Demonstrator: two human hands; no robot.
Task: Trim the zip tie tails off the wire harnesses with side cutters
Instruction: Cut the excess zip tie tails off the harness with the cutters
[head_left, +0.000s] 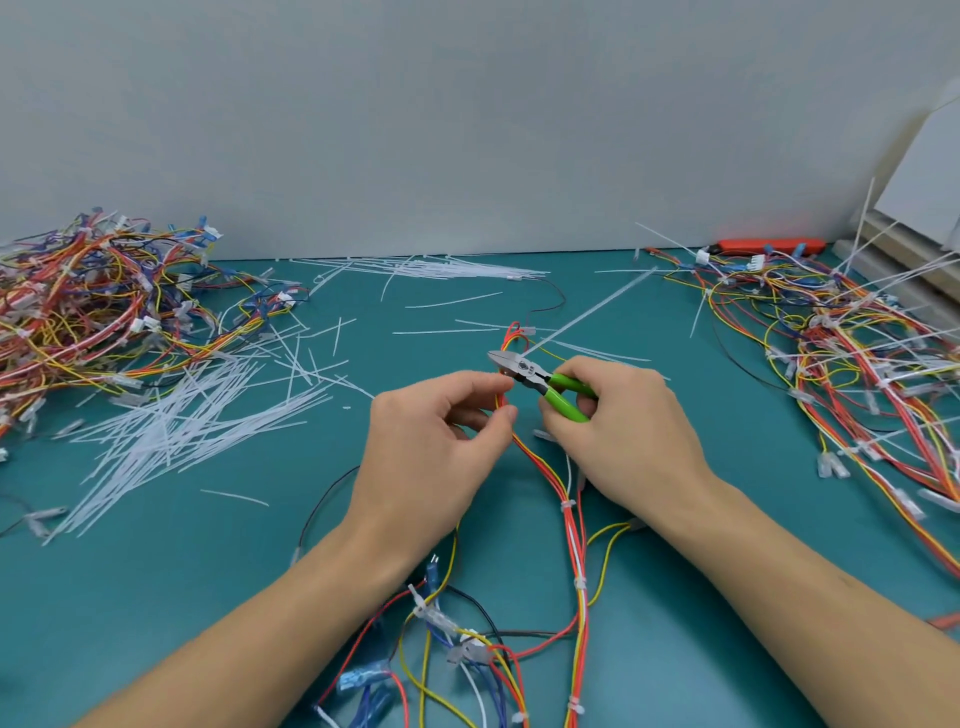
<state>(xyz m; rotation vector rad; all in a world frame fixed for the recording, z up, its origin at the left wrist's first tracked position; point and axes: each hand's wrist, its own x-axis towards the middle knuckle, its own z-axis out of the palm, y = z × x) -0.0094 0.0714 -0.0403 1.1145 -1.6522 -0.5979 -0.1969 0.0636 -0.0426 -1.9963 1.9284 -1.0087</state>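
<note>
On the teal mat (208, 597), between 2 wire heaps, lies 1 harness (574, 545), its upper run pinched in the left hand (431, 441), while the right hand (618, 431) grips green cutters (540, 376) whose blades meet a long tail (592, 312).

I observe a left hand (431, 441) and a right hand (623, 426) both bare, without gloves, rings or watch, and both forearms uncovered to the frame edge, with short, plain fingernails.
</note>
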